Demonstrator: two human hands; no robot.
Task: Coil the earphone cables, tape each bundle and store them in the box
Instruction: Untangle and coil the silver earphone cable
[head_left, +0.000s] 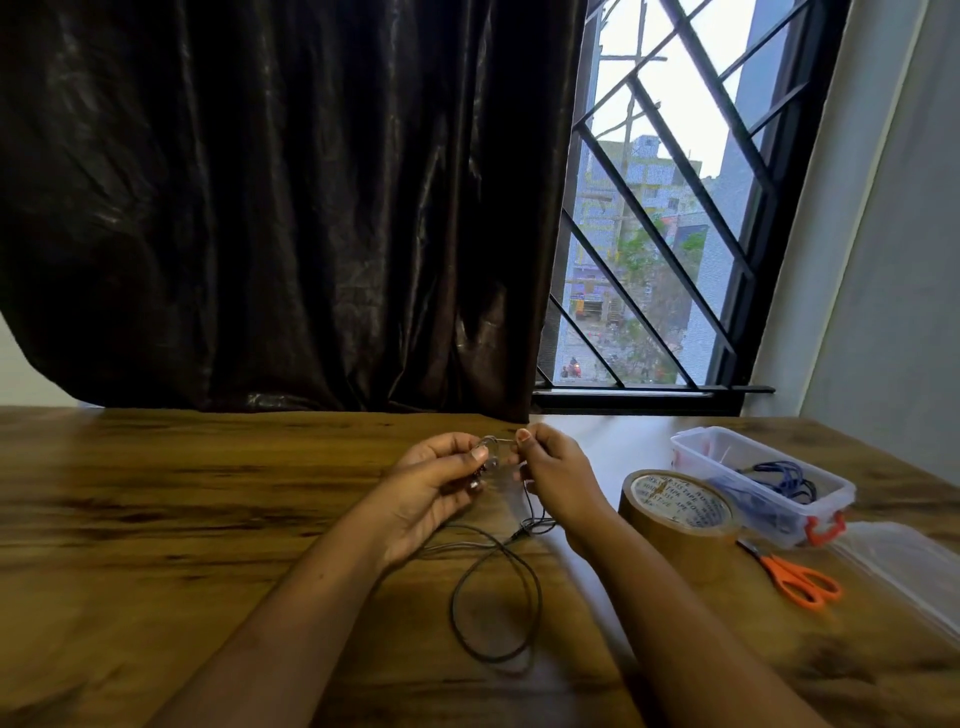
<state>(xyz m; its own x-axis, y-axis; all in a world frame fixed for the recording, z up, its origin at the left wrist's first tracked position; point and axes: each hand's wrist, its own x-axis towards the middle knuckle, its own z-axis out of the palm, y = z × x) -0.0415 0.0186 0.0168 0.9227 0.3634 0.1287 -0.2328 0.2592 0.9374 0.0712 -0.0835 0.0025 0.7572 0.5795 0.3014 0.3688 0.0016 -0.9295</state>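
Note:
Above the middle of the wooden table (156, 519), my left hand (434, 486) pinches the earbud end of a black earphone cable (496, 603). My right hand (553, 475) grips the same cable a short way along, thumb and forefinger closed on it. The rest of the cable hangs down and lies in a loose loop on the table between my forearms. A clear plastic box (831, 486) with orange clips stands open at the right, with a blue earphone bundle (779, 478) inside. A roll of brown tape (675, 514) stands beside the box.
Orange-handled scissors (800, 577) lie in front of the box. The clear box lid (904, 566) rests at the far right edge. A dark curtain (285, 208) and a barred window (665, 208) stand behind the table.

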